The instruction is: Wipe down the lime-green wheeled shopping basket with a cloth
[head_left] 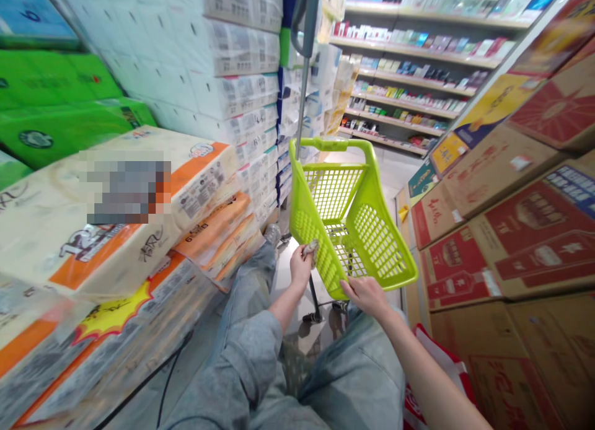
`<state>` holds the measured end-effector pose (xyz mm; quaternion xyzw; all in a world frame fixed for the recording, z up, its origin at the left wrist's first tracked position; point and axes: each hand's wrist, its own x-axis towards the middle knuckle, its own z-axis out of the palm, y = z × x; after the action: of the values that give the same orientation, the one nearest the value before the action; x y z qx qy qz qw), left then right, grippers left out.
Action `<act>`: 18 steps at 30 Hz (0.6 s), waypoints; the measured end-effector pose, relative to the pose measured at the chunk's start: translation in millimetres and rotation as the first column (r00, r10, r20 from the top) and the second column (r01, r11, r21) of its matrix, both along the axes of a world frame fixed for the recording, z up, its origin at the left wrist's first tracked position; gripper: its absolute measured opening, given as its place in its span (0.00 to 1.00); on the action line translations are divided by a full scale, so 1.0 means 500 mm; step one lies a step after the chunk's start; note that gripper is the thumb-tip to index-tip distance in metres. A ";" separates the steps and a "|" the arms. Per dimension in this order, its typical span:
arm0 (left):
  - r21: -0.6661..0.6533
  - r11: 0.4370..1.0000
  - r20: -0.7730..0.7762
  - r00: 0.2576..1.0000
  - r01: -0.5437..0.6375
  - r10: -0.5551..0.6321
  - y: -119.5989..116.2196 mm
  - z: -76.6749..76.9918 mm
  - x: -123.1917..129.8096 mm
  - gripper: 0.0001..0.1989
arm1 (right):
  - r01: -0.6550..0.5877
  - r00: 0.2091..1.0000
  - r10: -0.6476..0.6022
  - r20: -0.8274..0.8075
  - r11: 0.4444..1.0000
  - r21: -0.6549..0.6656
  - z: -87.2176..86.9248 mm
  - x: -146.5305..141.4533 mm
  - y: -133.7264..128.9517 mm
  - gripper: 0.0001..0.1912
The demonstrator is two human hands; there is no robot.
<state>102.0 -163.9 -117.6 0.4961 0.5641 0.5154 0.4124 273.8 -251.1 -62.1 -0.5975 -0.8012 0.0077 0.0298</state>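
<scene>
A lime-green plastic shopping cart [383, 244] stands in front of my knees, its lattice-walled basket tilted. My right hand [369, 295] grips the near rim of that basket, fingers wrapped over the edge. Beside the basket's left wall, my left hand [301, 266] pinches a small crumpled greyish-brown rag [311, 250]. The rag is at or against the lattice; I cannot tell whether it touches. A grey handle [304, 21] rises on a thin metal pole behind the basket's left corner. Inside the basket, only its lattice floor and walls show.
Wrapped tissue packs [125, 182] are piled at my left, a blurred patch over the top one. White packs [186, 64] form a tall stack behind. Red and brown cartons [525, 213] line the right side. Shelves of small boxes [400, 64] cross the aisle's far end.
</scene>
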 end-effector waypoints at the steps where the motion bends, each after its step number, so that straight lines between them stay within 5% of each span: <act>1: 0.025 0.999 -0.003 1.000 -0.020 0.020 0.020 0.008 0.000 0.08 | -0.001 1.000 0.001 0.002 1.000 0.001 -0.001 0.003 0.000 0.28; 7: 0.100 0.995 -0.081 0.997 0.018 -0.010 0.082 0.037 0.041 0.10 | -0.010 1.000 0.010 -0.002 1.000 0.008 -0.002 0.013 0.001 0.27; 18: 0.070 0.981 0.038 0.982 0.183 -0.185 -0.024 -0.003 0.057 0.13 | 0.012 0.999 -0.014 -0.046 0.999 -0.041 0.004 0.030 -0.004 0.27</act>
<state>130.4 -176.1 -119.2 0.5479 0.4893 0.5042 0.4542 288.6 -252.9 -60.0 -0.6029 -0.7961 0.0376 0.0359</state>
